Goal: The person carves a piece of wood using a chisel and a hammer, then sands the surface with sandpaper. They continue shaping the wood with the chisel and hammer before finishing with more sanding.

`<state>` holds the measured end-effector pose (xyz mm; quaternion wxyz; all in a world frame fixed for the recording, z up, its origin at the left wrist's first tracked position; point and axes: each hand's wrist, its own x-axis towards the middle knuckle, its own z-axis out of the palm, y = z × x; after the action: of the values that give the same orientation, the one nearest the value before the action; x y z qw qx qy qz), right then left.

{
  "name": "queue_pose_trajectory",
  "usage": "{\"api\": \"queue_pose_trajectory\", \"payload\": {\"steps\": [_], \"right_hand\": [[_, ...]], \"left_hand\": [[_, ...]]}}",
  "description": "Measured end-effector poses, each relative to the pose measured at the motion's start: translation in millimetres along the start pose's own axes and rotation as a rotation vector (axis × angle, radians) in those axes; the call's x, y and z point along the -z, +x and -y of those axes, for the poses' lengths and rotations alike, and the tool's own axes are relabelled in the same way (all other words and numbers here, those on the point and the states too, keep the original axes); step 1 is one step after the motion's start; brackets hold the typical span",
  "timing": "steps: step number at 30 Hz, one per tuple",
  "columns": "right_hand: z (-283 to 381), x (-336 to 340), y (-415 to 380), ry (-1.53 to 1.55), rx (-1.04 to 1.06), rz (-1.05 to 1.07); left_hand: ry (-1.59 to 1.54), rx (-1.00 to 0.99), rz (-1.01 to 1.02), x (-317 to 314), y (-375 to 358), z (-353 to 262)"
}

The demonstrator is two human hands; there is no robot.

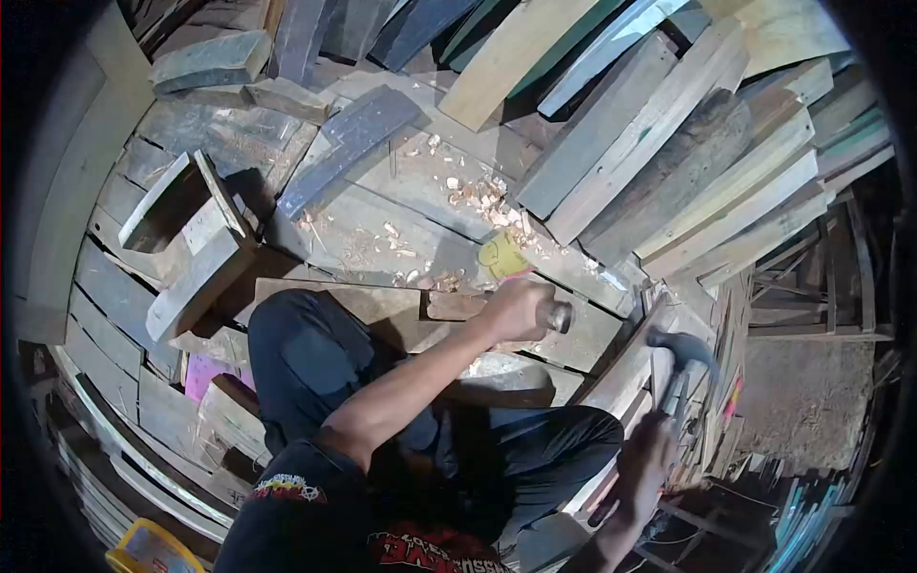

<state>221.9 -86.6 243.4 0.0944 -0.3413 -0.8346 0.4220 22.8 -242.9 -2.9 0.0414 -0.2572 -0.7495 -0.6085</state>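
Note:
My left hand is closed round what looks like a chisel, with only the dark, round butt of its handle showing. The blade is hidden. Below that hand lies a wooden board with a rectangular recess cut in it, between my legs and the shavings. Off to the right, my right hand grips the handle of a claw hammer, its metal head held away from the chisel. A yellow piece with dark markings lies just beyond my left hand.
Wood shavings are scattered over the plank floor. Stacked boards crowd the far right. A small wooden frame stands at left, near a dark curved board. A yellow-rimmed container sits lower left.

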Motion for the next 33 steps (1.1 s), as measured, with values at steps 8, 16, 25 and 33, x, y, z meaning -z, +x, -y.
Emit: {"api": "queue_pose_trajectory", "payload": {"steps": [8,16,25,33], "right_hand": [[44,53,20,0.486,0.157,-0.122],[-10,44,-4,0.471,-0.043,-0.004],[-22,32,5,0.460,-0.077,-0.013],[2,35,15,0.319,0.095,-0.055]], "left_hand": [[-0.174,-0.141,-0.056,-5,20,-84],[-0.240,0.067,0.083,13,14,-85],[-0.325,0.114,-0.070,6,15,-64],[-0.780,-0.001,-0.149,-26,22,-37]]}}
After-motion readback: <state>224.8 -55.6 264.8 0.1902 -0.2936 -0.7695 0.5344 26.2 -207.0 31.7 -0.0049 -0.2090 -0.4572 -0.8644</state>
